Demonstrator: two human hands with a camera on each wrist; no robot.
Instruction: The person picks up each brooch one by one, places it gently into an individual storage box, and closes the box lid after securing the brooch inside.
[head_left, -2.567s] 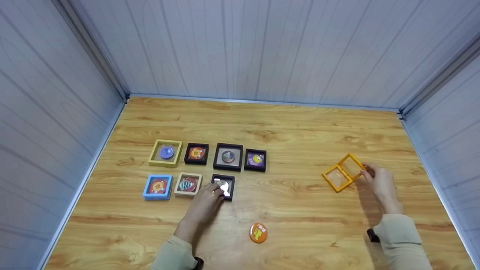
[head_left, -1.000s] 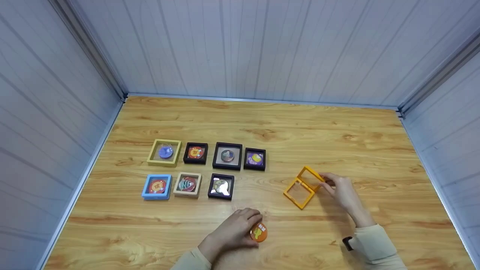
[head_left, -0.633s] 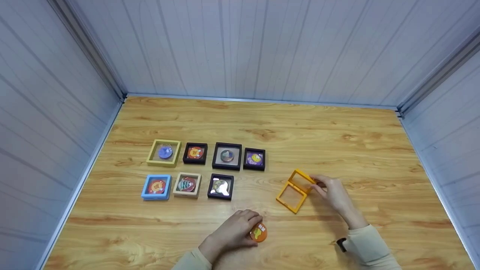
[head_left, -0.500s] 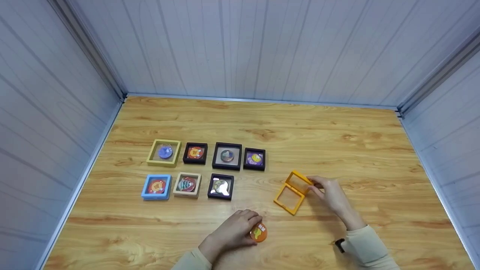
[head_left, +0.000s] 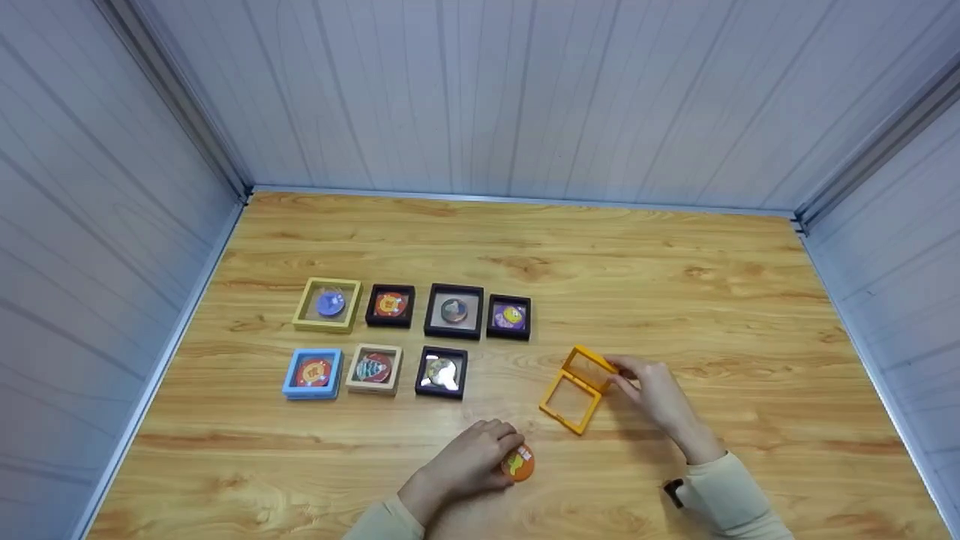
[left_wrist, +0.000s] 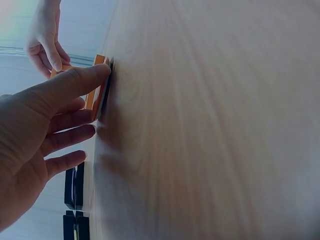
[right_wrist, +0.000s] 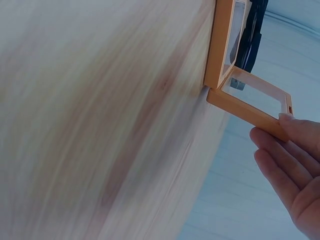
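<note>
In the head view, my left hand (head_left: 465,461) holds a round orange badge (head_left: 519,465) by its edge, thumb on the near side and fingers on the far side. The left wrist view shows the badge (left_wrist: 104,95) edge-on, low over the tabletop. My right hand (head_left: 660,397) pinches the raised half of a hinged orange display frame (head_left: 583,382). The frame's other half lies on the table, right of and beyond the badge. Clear film spans both halves. In the right wrist view, thumb and fingers hold the outer corner of the raised half (right_wrist: 245,112).
Several framed badges stand in two rows at left. The back row has a yellow frame (head_left: 298,315) and black ones; the front row has a blue frame (head_left: 288,381), a beige frame (head_left: 352,375) and a black frame (head_left: 420,382). Pale panels (head_left: 480,97) wall in the wooden table.
My left hand has gone from the front black frame to the badge and taken hold of it. My right hand has brought the hinged orange frame leftward and nearer, beside the badge.
</note>
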